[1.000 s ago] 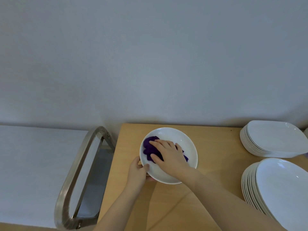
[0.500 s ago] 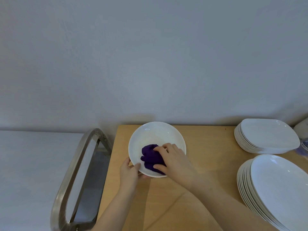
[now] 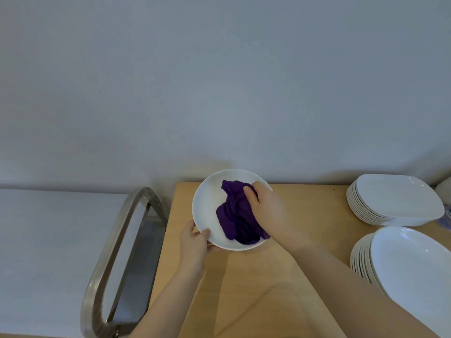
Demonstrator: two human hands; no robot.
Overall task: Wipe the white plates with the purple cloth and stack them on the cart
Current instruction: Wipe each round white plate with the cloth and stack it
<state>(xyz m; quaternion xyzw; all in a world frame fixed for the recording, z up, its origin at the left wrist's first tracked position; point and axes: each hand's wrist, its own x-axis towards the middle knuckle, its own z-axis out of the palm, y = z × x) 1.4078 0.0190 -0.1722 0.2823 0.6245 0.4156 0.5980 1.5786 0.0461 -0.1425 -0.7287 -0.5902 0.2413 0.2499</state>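
A round white plate (image 3: 207, 203) is held tilted above the wooden table (image 3: 256, 289). My left hand (image 3: 195, 242) grips its near-left rim, thumb on top. My right hand (image 3: 266, 208) holds the purple cloth (image 3: 235, 215) against the plate's inside, fingers curled round the bunched fabric. The cloth covers the plate's right half and hangs toward its lower edge. The cart (image 3: 122, 264) with its steel handle stands to the left of the table.
A stack of squarish white plates (image 3: 395, 201) sits at the table's far right. A stack of oval white plates (image 3: 402, 272) lies nearer on the right edge. A pale wall rises behind the table.
The plate has been raised and tilted toward me. My right hand with the cloth moved from the plate's lower middle up to its right side, and the cloth spread out.
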